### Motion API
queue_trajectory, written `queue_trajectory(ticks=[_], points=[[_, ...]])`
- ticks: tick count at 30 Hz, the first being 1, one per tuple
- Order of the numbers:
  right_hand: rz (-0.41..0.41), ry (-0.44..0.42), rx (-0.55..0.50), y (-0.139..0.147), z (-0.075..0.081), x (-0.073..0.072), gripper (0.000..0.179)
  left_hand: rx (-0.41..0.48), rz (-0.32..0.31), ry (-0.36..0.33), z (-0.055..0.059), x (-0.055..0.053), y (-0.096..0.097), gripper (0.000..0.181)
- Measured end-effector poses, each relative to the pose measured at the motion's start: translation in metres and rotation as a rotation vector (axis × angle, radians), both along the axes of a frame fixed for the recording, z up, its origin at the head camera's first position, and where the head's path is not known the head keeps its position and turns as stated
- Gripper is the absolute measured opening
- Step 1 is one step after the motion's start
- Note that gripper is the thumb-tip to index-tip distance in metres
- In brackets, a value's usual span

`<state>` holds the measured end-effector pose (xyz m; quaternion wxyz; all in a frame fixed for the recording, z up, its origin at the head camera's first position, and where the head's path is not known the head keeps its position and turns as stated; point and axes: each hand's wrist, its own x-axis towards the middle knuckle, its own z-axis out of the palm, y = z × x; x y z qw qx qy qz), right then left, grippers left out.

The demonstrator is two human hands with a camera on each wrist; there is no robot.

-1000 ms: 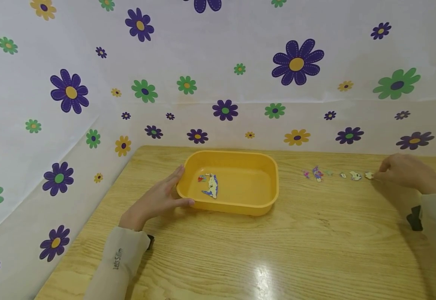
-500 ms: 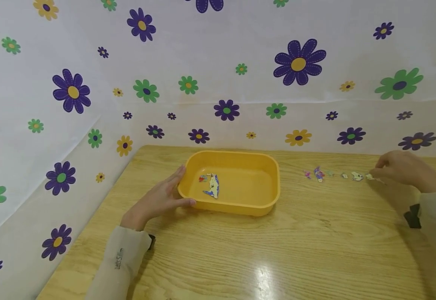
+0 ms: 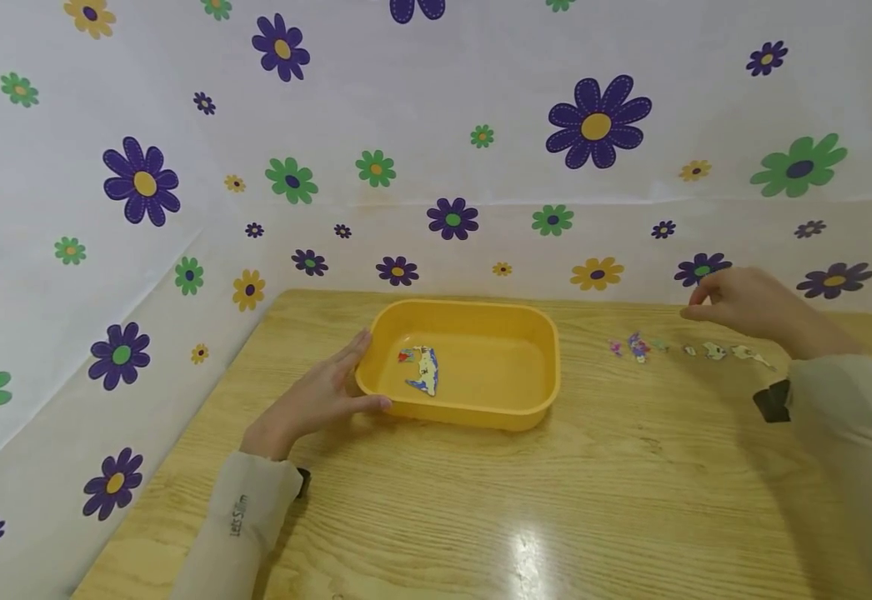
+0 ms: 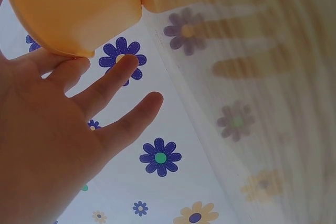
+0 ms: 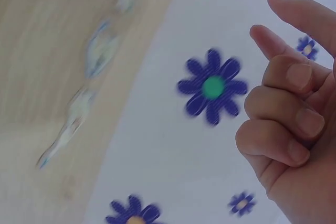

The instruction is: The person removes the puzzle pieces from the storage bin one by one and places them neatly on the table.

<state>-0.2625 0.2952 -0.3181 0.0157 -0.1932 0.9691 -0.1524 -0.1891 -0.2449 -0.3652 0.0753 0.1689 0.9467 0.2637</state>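
Observation:
A yellow plastic tub (image 3: 473, 412) stands at the back left of the table. My left hand (image 3: 308, 410) holds its left corner, thumb along the front rim and fingers at the left end; in the left wrist view the outer fingers spread clear of it. Inside lie a cream-and-blue flat cut-out (image 3: 427, 372) and a small red-and-blue cut-out (image 3: 405, 356). My right hand (image 3: 747, 304) hovers above a row of small flat cut-outs. In the right wrist view its thumb and index finger are apart with nothing between them; the other fingers curl. Beneath lies a long cream cut-out (image 3: 751, 354).
The row also has a pink piece (image 3: 615, 348), a purple-and-red piece (image 3: 638, 346), a pale green piece (image 3: 659, 344) and cream pieces such as a wide one (image 3: 714, 351). A flower-printed sheet (image 3: 436, 125) rises behind the wooden table (image 3: 593, 500).
My right hand has let go of the long cream cut-out at the row's right end, then lifted and moved left. That cut-out now shows whole. My left hand and the tub have stayed put.

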Motion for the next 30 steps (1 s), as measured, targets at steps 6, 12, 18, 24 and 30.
queue_trajectory(ticks=[6,12,18,24,30], points=[[0.053,0.032,-0.066,-0.033,0.012,-0.002,0.023,0.001,-0.006,0.004,0.001,0.001,0.0,0.111],[0.115,0.061,-0.135,-0.065,0.022,-0.006,0.019,0.001,-0.007,0.007,0.002,0.001,0.001,0.111],[0.157,0.064,-0.153,-0.09,0.028,-0.01,0.018,0.009,-0.009,0.004,0.002,0.002,0.001,0.112],[0.179,0.091,-0.153,-0.111,0.039,-0.012,0.018,0.001,-0.01,0.009,0.003,0.002,0.001,0.112],[0.19,0.091,-0.161,-0.131,0.045,-0.011,0.014,0.005,-0.015,0.013,0.003,0.002,0.001,0.112]])
